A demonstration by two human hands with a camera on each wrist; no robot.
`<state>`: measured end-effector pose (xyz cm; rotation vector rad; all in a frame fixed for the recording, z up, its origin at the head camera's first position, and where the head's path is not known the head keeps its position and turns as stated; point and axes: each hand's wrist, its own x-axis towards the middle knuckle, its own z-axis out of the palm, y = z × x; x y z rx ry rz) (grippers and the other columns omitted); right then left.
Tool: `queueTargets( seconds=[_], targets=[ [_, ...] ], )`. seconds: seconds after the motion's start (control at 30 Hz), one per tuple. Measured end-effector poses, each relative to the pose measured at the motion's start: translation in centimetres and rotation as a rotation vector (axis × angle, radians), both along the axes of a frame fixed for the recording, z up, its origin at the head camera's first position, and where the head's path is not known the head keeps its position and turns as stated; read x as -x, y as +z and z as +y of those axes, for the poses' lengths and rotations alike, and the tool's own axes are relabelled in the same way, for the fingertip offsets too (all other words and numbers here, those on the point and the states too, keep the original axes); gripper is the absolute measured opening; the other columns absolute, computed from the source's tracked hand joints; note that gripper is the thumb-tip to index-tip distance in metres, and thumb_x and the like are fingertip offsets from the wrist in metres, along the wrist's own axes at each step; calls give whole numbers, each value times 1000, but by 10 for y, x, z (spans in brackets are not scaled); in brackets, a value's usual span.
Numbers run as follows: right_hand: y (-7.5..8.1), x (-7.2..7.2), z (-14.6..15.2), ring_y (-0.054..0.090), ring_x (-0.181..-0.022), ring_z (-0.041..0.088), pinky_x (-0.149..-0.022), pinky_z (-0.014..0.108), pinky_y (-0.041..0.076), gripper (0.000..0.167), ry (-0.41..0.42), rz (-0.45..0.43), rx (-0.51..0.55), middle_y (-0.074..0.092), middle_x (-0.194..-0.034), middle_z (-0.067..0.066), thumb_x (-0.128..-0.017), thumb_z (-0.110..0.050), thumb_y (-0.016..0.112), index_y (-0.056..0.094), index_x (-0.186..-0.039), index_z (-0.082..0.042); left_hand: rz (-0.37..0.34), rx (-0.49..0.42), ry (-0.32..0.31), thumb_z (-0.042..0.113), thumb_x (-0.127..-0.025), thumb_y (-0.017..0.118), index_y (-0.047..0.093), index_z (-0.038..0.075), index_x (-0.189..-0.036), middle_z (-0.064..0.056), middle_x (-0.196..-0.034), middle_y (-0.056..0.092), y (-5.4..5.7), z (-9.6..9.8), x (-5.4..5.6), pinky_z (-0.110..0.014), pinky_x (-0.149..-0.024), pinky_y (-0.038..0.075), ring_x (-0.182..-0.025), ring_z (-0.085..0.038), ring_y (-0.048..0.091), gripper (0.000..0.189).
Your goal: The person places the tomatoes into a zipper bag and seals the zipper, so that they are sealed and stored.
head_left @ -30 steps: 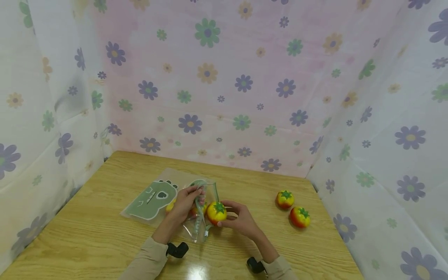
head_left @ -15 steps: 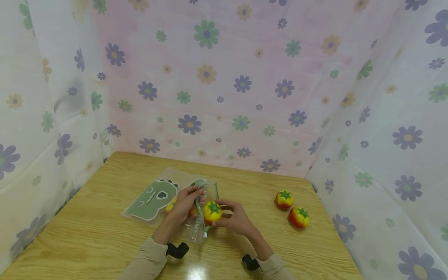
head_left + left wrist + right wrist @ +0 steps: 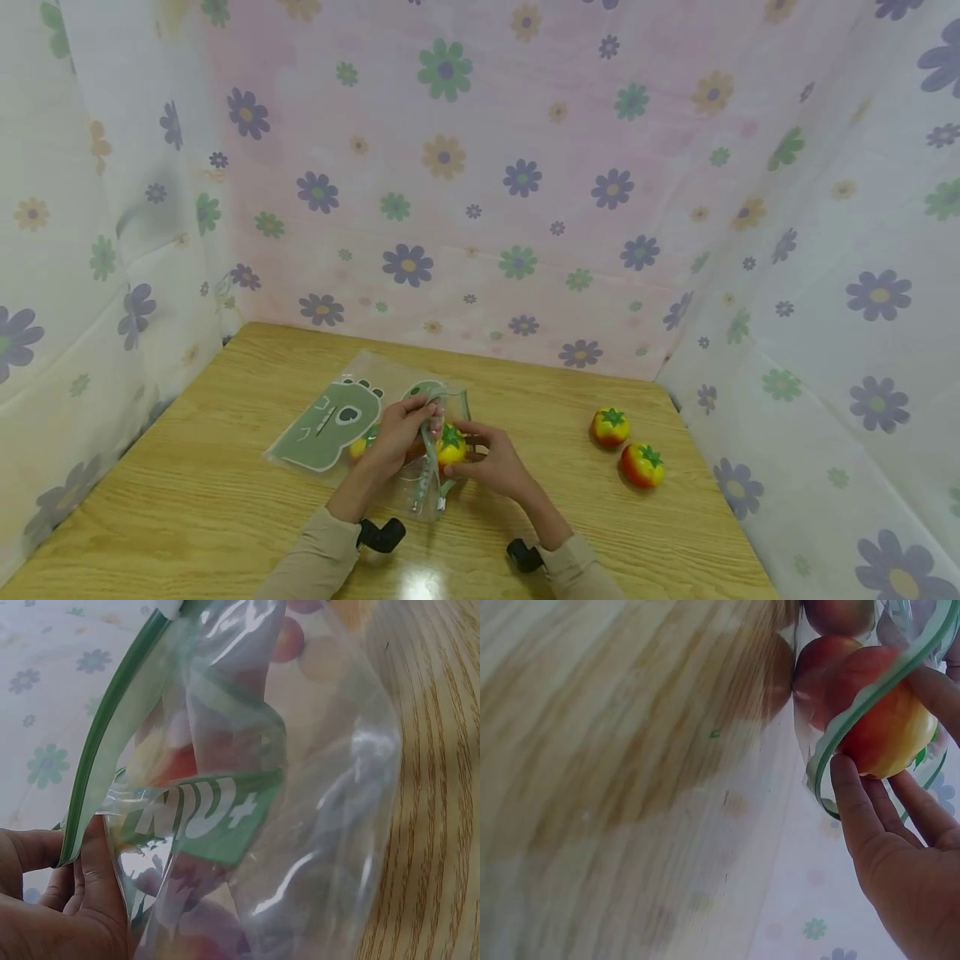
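Observation:
A clear zip bag with a green cartoon print and green zip edge lies on the wooden table, several fruits inside it. My left hand pinches the rim of the bag's mouth; the left wrist view shows the green zip strip between thumb and fingers. With its fingertips and thumb, my right hand grips a red-and-yellow tomato-like fruit with a green leafy top. In the right wrist view this fruit is within the bag's mouth, behind the green rim. The left hand partly hides the fruits inside.
Two more such fruits, one farther back and one nearer, sit on the right of the table. Flower-print cloth walls the table at the back and both sides.
My right hand has moved left, taking the fruit from beside the bag's opening into its mouth. The left hand keeps its hold on the rim almost unmoved.

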<state>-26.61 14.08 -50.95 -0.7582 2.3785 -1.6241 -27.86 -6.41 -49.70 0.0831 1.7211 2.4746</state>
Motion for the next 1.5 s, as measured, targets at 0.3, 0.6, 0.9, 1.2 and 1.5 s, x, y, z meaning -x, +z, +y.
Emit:
queueTargets(
  seconds=[0.3,0.6,0.9,1.2,1.5],
  targets=[
    [0,5,-7,60,-122,40,-99,38,57,67,28,-14,23,53,-144,24,-88,-5,79,48,-147,3,-30,-26,-9,7,-107,52,56,-9,-131,-22,-110,65,3,2,0,-18,-64,58,-73,-12,62,29],
    [-1,9,-2,56,-129,35,-101,35,55,62,138,-114,-5,51,-150,14,-94,-7,71,46,-151,-6,-24,-12,-12,8,-107,51,58,-9,-128,-10,-98,67,3,2,-1,-19,-63,57,-70,-11,61,28],
    [-2,8,-1,54,-132,37,-102,32,54,55,172,-128,-22,52,-150,14,-98,-9,68,49,-149,-6,8,-30,-19,6,-107,50,52,-16,-132,-11,-97,66,1,2,-3,-18,-64,57,-71,-10,62,33],
    [-3,8,-10,56,-129,40,-98,39,57,56,109,-13,-60,53,-148,17,-96,-10,71,50,-148,-4,10,-55,-15,5,-107,51,53,-15,-130,-13,-97,66,-2,1,-2,-19,-62,55,-68,-12,60,30],
    [-4,10,-25,56,-128,42,-100,47,56,54,10,-3,-61,54,-146,20,-95,-11,71,52,-144,1,-2,-38,15,4,-106,51,54,-15,-129,-4,-90,69,-3,1,0,-19,-62,56,-66,-8,61,29]
  ],
)
